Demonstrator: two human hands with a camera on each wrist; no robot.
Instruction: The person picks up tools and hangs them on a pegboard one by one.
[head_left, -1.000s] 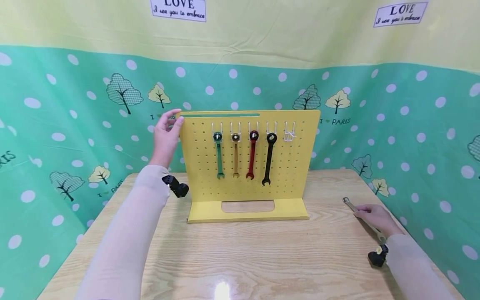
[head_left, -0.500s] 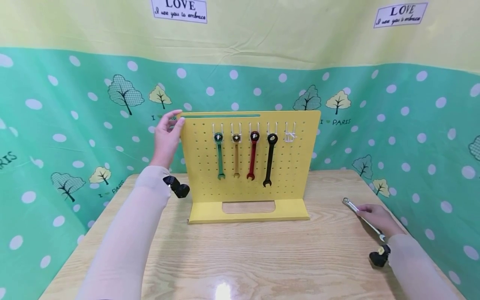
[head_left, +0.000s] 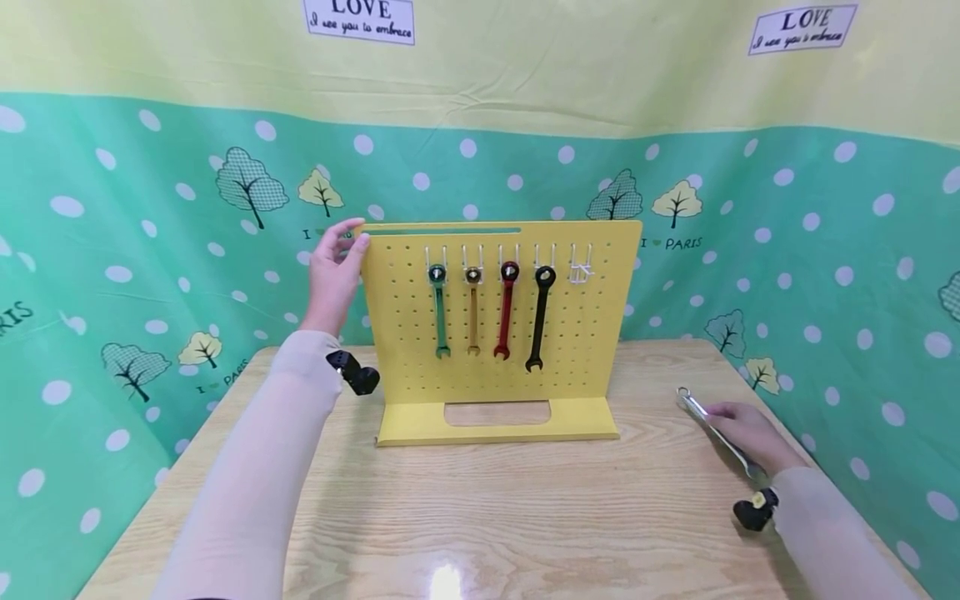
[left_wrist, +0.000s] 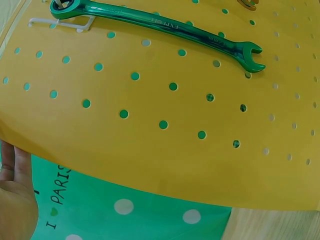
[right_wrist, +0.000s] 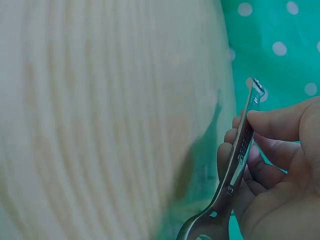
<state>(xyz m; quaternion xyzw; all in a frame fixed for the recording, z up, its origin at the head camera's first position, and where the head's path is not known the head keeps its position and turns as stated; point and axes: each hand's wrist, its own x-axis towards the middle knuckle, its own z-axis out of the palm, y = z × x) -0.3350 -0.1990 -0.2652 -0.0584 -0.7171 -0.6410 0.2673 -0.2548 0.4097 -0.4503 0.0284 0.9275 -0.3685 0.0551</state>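
Note:
A silver combination wrench (head_left: 718,433) is pinched between the thumb and fingers of my right hand (head_left: 753,435), over the right side of the table. In the right wrist view the wrench (right_wrist: 235,170) slants across the fingers, its open end nearest the camera. My left hand (head_left: 333,275) grips the upper left corner of the yellow pegboard (head_left: 405,333), thumb in front. On the board's hooks hang a green wrench (head_left: 440,312), a gold wrench (head_left: 473,312), a red wrench (head_left: 506,312) and a black wrench (head_left: 539,321). The rightmost white hook (head_left: 581,271) bears nothing.
The pegboard stands on its own yellow base (head_left: 577,421) on the wooden table (head_left: 480,517). A green and yellow curtain (head_left: 480,167) closes off the back and both sides, right along the table's edges.
My right hand has turned and lifted the silver wrench slightly, its ring end shifting a little left and up. The left hand keeps its grip on the pegboard corner.

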